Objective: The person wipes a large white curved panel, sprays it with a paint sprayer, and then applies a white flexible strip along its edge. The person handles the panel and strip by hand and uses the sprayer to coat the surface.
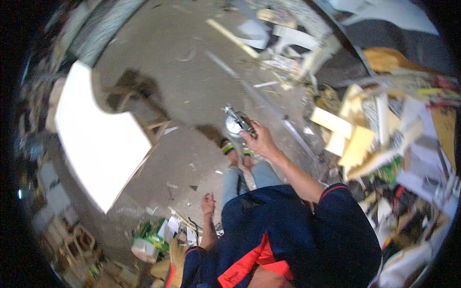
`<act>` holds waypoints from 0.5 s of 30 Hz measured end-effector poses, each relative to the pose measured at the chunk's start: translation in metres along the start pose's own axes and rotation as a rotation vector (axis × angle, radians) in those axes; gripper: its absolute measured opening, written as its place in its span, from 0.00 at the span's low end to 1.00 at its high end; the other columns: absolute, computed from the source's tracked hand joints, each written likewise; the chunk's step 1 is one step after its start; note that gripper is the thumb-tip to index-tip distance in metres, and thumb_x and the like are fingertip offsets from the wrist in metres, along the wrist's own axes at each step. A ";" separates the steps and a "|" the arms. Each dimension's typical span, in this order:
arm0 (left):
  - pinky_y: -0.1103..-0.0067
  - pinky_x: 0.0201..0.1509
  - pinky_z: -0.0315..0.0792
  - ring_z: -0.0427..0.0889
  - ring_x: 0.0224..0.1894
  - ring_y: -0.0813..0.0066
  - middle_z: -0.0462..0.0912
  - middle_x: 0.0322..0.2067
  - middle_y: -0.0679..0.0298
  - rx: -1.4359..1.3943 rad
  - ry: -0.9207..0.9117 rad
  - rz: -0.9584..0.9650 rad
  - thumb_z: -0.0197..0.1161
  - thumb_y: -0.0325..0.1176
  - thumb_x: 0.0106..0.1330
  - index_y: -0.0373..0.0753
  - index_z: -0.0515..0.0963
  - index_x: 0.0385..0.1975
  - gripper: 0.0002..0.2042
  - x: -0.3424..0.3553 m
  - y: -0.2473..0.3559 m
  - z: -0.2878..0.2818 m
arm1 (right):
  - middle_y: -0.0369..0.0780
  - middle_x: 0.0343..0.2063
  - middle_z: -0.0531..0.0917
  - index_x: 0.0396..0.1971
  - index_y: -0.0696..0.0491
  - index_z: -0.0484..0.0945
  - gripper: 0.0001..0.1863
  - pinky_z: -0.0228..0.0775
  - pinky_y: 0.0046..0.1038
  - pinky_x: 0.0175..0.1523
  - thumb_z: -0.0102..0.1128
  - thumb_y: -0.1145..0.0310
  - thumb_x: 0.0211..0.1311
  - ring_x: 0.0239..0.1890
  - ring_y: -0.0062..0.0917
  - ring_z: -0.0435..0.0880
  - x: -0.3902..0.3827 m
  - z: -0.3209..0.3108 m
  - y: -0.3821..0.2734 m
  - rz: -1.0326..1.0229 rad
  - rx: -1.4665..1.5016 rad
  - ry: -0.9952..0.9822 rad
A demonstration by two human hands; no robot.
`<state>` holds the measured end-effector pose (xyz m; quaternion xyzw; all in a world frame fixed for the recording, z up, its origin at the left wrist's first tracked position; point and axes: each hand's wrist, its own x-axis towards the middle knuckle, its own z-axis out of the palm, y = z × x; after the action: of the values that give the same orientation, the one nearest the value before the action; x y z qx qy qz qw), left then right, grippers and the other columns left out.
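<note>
My right hand (259, 140) is closed around a silver spray gun (235, 122) with a round metal cup, held out in front of my legs. My left hand (208, 204) hangs low by my left side, its fingers loosely bent and apart, with nothing visible in it. To the left, a large white board (98, 139) with a curved cut-out lies raised on a wooden support, apart from both hands. The spray gun is some distance to the right of this board.
Offcuts of board and foam (350, 129) are heaped on the right. More scraps (288, 43) lie at the far right, by a long strip (230, 38). A broom head (176, 252) and litter sit near my left. Grey blocks (53, 187) line the left edge.
</note>
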<state>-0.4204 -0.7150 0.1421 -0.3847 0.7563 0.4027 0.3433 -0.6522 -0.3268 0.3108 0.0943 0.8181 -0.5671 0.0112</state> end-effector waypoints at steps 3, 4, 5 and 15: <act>0.76 0.33 0.76 0.81 0.30 0.71 0.84 0.39 0.58 -0.062 -0.075 -0.004 0.63 0.53 0.70 0.30 0.75 0.56 0.29 0.023 0.064 0.009 | 0.52 0.39 0.83 0.50 0.61 0.80 0.22 0.74 0.38 0.44 0.66 0.60 0.63 0.41 0.43 0.85 -0.020 -0.023 0.055 0.163 -0.155 0.237; 0.76 0.35 0.76 0.81 0.32 0.71 0.84 0.42 0.57 -0.087 -0.115 0.067 0.63 0.53 0.70 0.30 0.74 0.56 0.30 0.028 0.083 0.008 | 0.53 0.39 0.83 0.48 0.61 0.81 0.21 0.74 0.38 0.43 0.66 0.60 0.63 0.40 0.44 0.85 -0.027 -0.021 0.072 0.171 -0.188 0.321; 0.76 0.37 0.76 0.81 0.34 0.70 0.83 0.44 0.56 -0.105 -0.152 0.135 0.62 0.53 0.71 0.29 0.74 0.57 0.30 0.028 0.104 0.013 | 0.52 0.34 0.83 0.41 0.61 0.82 0.17 0.74 0.41 0.40 0.65 0.62 0.62 0.36 0.46 0.85 -0.030 -0.028 0.098 0.214 -0.317 0.386; 0.60 0.66 0.67 0.71 0.65 0.44 0.69 0.64 0.37 0.438 -0.225 0.377 0.70 0.54 0.62 0.28 0.63 0.67 0.42 0.028 0.143 0.128 | 0.54 0.33 0.87 0.34 0.55 0.85 0.17 0.79 0.43 0.47 0.64 0.55 0.55 0.42 0.45 0.88 -0.021 -0.119 0.372 1.040 -0.602 0.435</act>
<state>-0.5300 -0.5578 0.1118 -0.1076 0.8404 0.3268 0.4188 -0.5590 -0.0928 0.0112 0.5849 0.7724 -0.2009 0.1445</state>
